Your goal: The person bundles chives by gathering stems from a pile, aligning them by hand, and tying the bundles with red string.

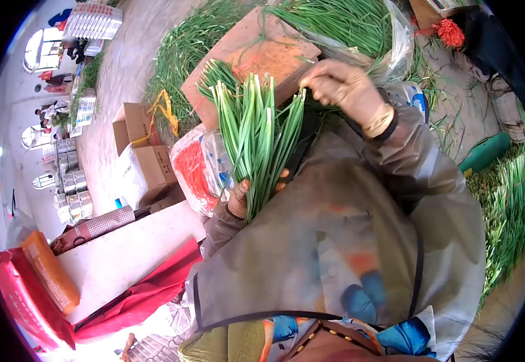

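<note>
A bunch of long green stalks with pale cut ends stands roughly upright in front of my body. My left hand is wrapped round its lower part. To the right, my gloved right hand has its thumb and fingers drawn together at the tip of an outer stalk; whether it grips that stalk is unclear. Behind the bunch lies a tilted reddish-brown board, with more green stalks at its near edge. A bag of red ties sits left of the bunch.
Loose green stalks are heaped behind the board, and a plastic-wrapped pile lies at the top. Cardboard boxes and a white board are at left. More bundles stand at right. People are far off at left.
</note>
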